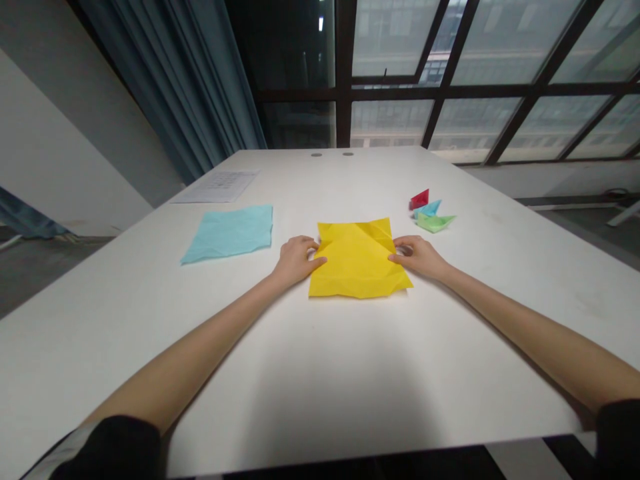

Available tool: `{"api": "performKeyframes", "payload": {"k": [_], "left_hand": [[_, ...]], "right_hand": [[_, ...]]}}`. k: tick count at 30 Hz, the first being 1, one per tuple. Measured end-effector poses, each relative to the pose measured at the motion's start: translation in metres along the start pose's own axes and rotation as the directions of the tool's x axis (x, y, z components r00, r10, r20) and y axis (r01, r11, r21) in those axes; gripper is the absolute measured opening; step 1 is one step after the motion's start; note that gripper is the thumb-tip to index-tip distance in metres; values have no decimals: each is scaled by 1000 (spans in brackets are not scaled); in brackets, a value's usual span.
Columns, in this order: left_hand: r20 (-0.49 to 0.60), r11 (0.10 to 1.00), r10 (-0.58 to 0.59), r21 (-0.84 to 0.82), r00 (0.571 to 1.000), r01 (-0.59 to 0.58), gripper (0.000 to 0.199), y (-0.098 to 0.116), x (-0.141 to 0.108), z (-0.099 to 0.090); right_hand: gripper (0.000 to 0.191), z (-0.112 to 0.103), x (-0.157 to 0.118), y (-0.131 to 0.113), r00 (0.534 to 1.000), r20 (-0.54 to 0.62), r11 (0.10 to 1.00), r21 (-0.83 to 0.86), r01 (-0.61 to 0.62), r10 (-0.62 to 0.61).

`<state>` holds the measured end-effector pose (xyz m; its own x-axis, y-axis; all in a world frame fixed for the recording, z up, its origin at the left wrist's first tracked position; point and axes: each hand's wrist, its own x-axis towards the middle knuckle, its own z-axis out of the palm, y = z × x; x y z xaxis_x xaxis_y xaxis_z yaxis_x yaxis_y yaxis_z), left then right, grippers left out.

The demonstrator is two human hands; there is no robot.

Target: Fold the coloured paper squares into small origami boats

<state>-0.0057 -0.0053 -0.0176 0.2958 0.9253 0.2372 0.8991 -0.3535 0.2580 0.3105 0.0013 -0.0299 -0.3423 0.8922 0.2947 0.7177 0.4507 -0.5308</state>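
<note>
So the closest thing to containers here is the trio of little folded paper boats, right of centre: a red boat (420, 199), a blue boat (427, 209) and a green boat (434, 223), bunched close together. Can't tell if anything's tucked in their folds.

The yellow paper (356, 260) lies mid-table, creased, edges a bit wavy. Left hand (296, 260) pinches its left edge, right hand (419, 256) pinches the right edge, both with thumbs on top and the other fingers (309, 241) curled in at the sides.

Big white tabletop (345, 387), with light blue paper (233, 232) off to the left, a printed sheet (217, 187) behind that, and two grey discs (348, 154) near the far edge. Past it there's a blue curtain (175, 67) on the left and a dark-framed window (395, 40) across the back.

Hard to make out: the print is too small to read, and the fingertips under the yellow paper are hidden. Can't say if the light blue paper is one sheet or several. Black sleeves (117, 447) get cut off at the bottom, and the building outside is just a haze.
</note>
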Motion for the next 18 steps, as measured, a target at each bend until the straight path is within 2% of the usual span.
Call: {"api": "performKeyframes", "payload": {"k": [2,5,9,12,15,18], "left_hand": [[4,997,-1,-77,1000,1,31,0,1,0],[-4,984,-19,-178,1000,18,26,0,1,0],[-29,934,-38,-357,999,25,32,-5,2,3],[-34,914,-1,-406,999,-13,27,-10,4,5],[-23,917,89,-387,996,-91,19,-11,5,3],[-28,939,176,-297,984,-176,21,-12,5,-1]], "right_hand": [[25,-1,0,-1,999,15,999,11,-50,50],[22,-1,-1,1,998,22,996,65,-63,62],[25,1,-1,6,996,28,957,278,-86,82],[26,2,-1,10,998,51,916,396,-59,42],[20,1,-1,11,998,63,931,361,-50,29],[17,-2,-2,9,997,76,968,250,-1,-19]]}}
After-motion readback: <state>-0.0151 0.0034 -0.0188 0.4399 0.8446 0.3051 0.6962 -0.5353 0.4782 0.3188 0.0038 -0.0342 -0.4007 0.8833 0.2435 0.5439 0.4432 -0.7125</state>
